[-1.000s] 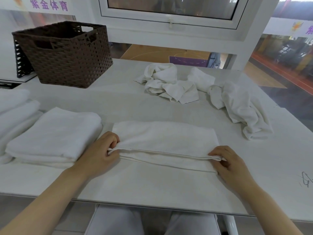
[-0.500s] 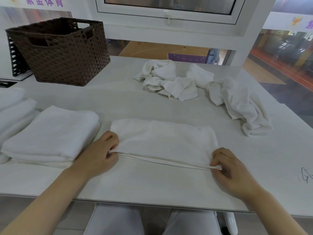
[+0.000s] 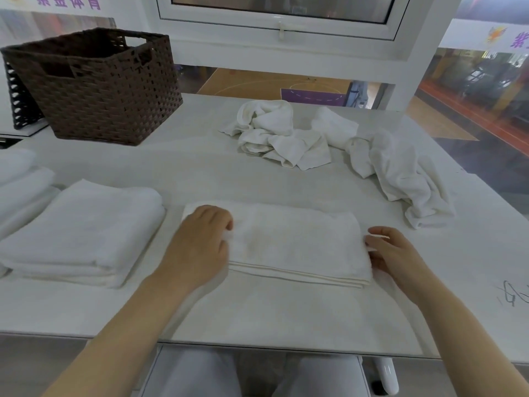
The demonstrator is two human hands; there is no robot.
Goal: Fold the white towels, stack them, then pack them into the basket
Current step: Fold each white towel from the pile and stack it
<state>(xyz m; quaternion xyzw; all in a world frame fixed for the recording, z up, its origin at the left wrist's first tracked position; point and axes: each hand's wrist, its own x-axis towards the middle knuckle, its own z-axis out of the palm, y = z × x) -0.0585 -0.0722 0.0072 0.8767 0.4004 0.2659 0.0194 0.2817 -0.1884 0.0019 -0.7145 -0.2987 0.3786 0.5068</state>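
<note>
I see a pale desk (image 3: 200,173) by a window, a sports court beyond; purple writing on the wall, too cut off to read. My left hand (image 3: 197,247) lies on the folded towel (image 3: 294,242), fingers curled; my right hand (image 3: 392,253) pinches its right end. The basket (image 3: 97,90) sits far left; the towel stack (image 3: 83,230) near left; loose towels (image 3: 329,144) behind.

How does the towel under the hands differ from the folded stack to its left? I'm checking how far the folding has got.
The towel under the hands is a long, thin rectangle, while the folded stack is squarer and thicker, with several layers. The left hand and right hand are at the ends of the towel, whereas the stack lies untouched. Both are white and lie flat on the table.
</note>
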